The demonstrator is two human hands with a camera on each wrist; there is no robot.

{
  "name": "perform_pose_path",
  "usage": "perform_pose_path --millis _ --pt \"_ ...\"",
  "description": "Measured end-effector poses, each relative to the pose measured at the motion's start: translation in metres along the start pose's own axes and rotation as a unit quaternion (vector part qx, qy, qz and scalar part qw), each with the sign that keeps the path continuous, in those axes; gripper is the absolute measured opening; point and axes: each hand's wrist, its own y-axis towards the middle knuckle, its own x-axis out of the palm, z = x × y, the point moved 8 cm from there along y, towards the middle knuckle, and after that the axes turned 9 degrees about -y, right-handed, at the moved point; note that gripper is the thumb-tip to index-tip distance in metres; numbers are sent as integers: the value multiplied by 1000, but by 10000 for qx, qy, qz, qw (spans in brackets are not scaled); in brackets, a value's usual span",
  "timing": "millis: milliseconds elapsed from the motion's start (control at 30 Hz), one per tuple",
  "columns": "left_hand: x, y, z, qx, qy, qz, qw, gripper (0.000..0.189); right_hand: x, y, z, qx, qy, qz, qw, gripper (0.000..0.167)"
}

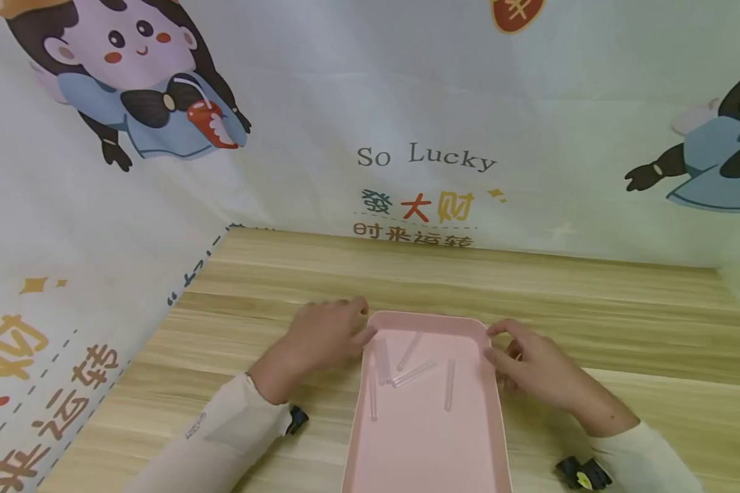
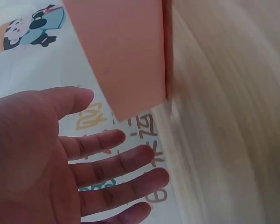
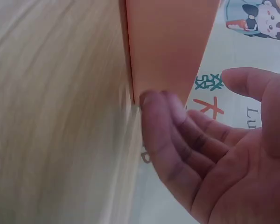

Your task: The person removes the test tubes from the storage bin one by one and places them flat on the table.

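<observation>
A pink tray (image 1: 432,452) lies on the wooden table between my two hands. Several clear thin tubes (image 1: 449,385) lie scattered toward its far end, most of them on the left. My left hand (image 1: 323,335) is beside the tray's far left corner, its fingers spread and relaxed in the left wrist view, with the thumb (image 2: 77,100) just off the tray wall. At the far right corner is my right hand (image 1: 533,359). Its fingers (image 3: 161,140) bend loosely, fingertips right at the tray's outer wall in the right wrist view, and the palm holds nothing.
Wood-grain table (image 1: 271,267) surrounds the tray. A printed white cloth (image 1: 308,185) rises behind the table and along the left side. Small black devices sit by both wrists, one beside the left sleeve (image 1: 228,431) and one beside the right sleeve (image 1: 644,459).
</observation>
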Motion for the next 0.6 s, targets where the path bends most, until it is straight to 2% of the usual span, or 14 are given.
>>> perform_pose_path --millis 100,267,467,600 --pt "7 0 1 -16 -53 -59 10000 36 10 -1 2 115 534 -295 9981 30" --pt "11 -2 0 -4 -177 80 9998 35 25 -1 5 184 1014 -748 9919 28" --pt "10 -1 5 159 -233 230 9993 38 31 0 10 233 1296 -877 9874 32" --pt "11 1 9 314 -174 241 9991 30 30 2 12 214 1372 -897 9862 33"
